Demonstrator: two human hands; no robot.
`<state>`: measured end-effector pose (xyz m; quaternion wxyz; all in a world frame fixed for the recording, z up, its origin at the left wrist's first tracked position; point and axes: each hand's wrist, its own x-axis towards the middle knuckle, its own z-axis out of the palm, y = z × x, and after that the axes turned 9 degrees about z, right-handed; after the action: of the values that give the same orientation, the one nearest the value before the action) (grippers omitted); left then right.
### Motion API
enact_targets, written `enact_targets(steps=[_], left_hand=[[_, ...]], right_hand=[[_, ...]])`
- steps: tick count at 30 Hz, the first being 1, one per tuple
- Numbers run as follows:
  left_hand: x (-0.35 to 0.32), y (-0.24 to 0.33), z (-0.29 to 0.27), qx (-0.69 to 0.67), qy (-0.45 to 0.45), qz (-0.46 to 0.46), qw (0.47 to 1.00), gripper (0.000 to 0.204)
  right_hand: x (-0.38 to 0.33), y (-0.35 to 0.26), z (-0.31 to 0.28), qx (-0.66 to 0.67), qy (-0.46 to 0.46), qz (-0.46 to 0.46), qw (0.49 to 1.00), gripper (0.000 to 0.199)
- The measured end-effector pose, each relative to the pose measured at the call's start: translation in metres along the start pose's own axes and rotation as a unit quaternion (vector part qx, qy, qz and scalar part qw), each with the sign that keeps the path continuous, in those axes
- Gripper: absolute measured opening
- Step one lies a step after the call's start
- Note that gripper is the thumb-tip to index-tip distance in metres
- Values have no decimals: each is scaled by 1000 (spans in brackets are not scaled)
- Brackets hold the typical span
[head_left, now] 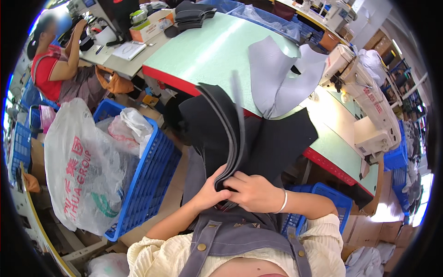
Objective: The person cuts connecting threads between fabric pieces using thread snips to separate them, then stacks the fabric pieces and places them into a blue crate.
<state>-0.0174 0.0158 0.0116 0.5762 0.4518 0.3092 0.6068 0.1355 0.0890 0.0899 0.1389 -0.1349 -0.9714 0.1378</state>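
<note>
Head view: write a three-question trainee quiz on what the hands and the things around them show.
1. True or false: both hands grip the same stack of black pieces.
2. Which thing stands to the person's left? A) a blue crate with a clear plastic bag against it; B) a red bucket; C) a wooden stool.
3. Fill in: on the green table, beside the sewing machine, lies a ____ fabric piece.

Key
1. True: the left hand and the right hand pinch the stack's lower edge, close to the body.
2. A.
3. Grey.
</note>
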Motion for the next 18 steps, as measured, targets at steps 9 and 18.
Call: enact_targets(steps=[9,18], left_hand=[[-4,-8,6,-119,224,-119,960,50],[-9,-7,5,-29,209,-139,968,44]], right_hand=[[-11,21,-17,-188,145,182,954,37],[-49,49,-33,78,82,236,965,21]])
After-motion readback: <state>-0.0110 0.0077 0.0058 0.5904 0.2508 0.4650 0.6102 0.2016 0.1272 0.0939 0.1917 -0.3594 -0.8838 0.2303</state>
